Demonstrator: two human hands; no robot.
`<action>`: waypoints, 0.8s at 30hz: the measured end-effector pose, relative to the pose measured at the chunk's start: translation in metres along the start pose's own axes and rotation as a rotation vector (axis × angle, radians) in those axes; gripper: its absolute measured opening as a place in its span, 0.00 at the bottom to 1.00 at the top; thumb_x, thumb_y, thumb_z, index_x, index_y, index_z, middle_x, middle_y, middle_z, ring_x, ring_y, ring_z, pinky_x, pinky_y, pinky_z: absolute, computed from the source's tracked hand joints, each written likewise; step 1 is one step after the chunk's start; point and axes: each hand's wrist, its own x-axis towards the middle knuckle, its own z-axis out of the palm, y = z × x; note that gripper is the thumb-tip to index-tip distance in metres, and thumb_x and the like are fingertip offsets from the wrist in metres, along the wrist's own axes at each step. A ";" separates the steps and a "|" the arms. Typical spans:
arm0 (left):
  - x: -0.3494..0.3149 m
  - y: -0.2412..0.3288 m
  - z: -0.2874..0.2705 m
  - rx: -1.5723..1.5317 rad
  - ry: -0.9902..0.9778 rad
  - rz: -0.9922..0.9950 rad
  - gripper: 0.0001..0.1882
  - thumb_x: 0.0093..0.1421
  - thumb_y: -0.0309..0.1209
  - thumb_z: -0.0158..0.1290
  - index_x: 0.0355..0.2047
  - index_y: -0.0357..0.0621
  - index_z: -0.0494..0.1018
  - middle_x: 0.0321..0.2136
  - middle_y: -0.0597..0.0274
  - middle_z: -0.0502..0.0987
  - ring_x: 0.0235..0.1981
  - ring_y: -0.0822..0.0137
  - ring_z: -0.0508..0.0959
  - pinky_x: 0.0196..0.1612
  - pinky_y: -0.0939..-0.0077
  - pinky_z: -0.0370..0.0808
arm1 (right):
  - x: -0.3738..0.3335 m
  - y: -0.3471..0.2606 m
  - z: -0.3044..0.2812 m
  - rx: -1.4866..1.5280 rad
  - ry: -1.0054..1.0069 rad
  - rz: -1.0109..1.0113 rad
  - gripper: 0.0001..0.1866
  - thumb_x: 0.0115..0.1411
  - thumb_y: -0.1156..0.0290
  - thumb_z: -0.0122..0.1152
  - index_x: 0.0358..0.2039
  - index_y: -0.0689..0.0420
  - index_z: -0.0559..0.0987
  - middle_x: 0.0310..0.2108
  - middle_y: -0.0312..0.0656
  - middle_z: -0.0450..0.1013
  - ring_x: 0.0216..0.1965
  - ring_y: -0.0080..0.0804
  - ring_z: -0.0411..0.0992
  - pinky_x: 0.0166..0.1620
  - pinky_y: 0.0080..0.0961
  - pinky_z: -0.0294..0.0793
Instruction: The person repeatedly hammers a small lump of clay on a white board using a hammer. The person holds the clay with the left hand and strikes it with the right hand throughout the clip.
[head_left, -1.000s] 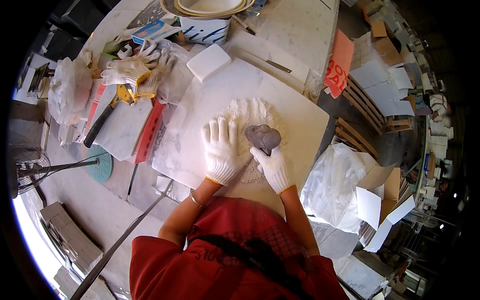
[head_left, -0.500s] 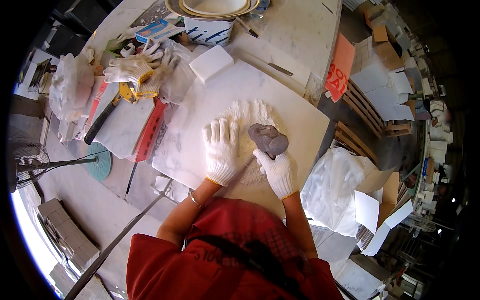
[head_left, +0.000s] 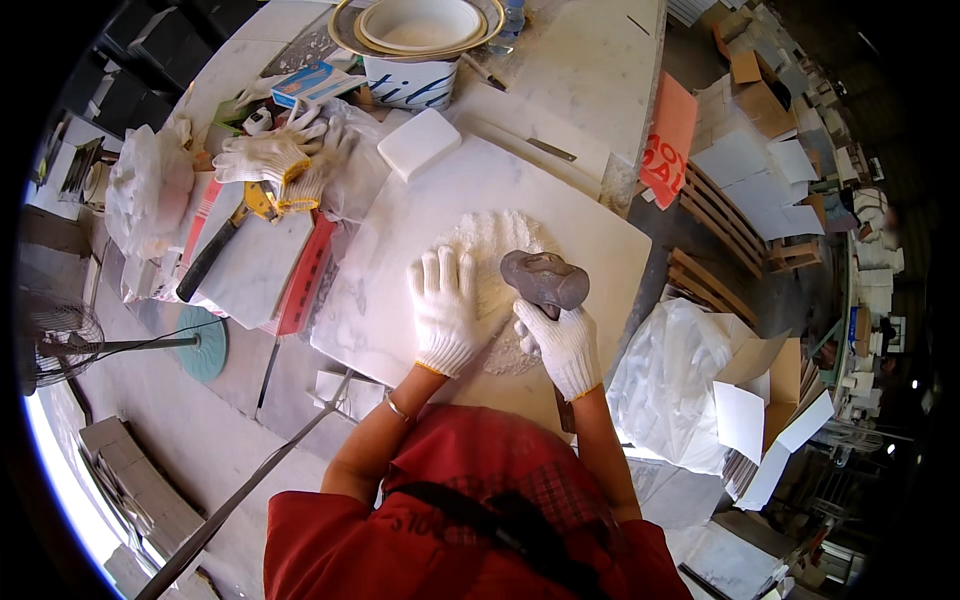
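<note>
My right hand (head_left: 565,345), in a white knit glove, is wrapped round the handle of a mallet (head_left: 546,280) with a worn, dark grey-brown head. The head is raised over the slab, and most of the handle is hidden by the glove and wrist. My left hand (head_left: 445,305), gloved the same way, lies flat with its fingers spread on the pale marble slab (head_left: 375,270). Between the hands and beyond them lies a patch of whitish crushed grains (head_left: 495,235). A white rectangular block (head_left: 420,143) rests at the slab's far left corner.
Left of the slab are spare gloves (head_left: 265,155), a yellow-headed tool with black handle (head_left: 225,240) and plastic bags (head_left: 150,190). A bucket with bowls (head_left: 412,75) stands at the back. To the right are a plastic-covered bundle (head_left: 670,370) and open cartons (head_left: 765,400).
The mallet head has tipped and shifted slightly right, and my right hand has turned with it. My left hand stays spread on the slab. The whole view has shifted a little.
</note>
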 end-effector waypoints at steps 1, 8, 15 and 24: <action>0.000 0.001 -0.001 0.018 0.005 0.005 0.45 0.48 0.54 0.66 0.59 0.36 0.70 0.54 0.41 0.69 0.57 0.41 0.67 0.62 0.42 0.62 | 0.013 0.029 0.004 -0.050 0.018 -0.030 0.18 0.64 0.62 0.72 0.49 0.58 0.81 0.25 0.38 0.76 0.22 0.22 0.72 0.22 0.21 0.69; -0.006 0.002 0.003 0.016 0.093 0.033 0.45 0.48 0.55 0.67 0.59 0.37 0.70 0.53 0.43 0.70 0.56 0.42 0.68 0.61 0.44 0.62 | 0.026 0.009 -0.008 -0.024 -0.138 0.165 0.17 0.64 0.63 0.70 0.48 0.57 0.77 0.23 0.37 0.75 0.14 0.25 0.69 0.15 0.24 0.65; -0.006 0.005 0.002 0.074 0.071 0.034 0.46 0.48 0.56 0.66 0.60 0.36 0.70 0.53 0.44 0.71 0.56 0.44 0.69 0.61 0.46 0.62 | 0.006 0.009 -0.014 -0.194 -0.028 -0.182 0.23 0.62 0.54 0.72 0.49 0.57 0.81 0.27 0.42 0.78 0.22 0.27 0.76 0.23 0.29 0.74; -0.006 0.010 0.006 0.125 0.062 0.041 0.45 0.48 0.54 0.65 0.60 0.37 0.70 0.56 0.45 0.71 0.59 0.45 0.68 0.64 0.46 0.62 | 0.035 0.001 -0.020 -0.066 -0.264 0.112 0.16 0.62 0.62 0.70 0.46 0.57 0.78 0.21 0.38 0.73 0.14 0.23 0.68 0.16 0.24 0.66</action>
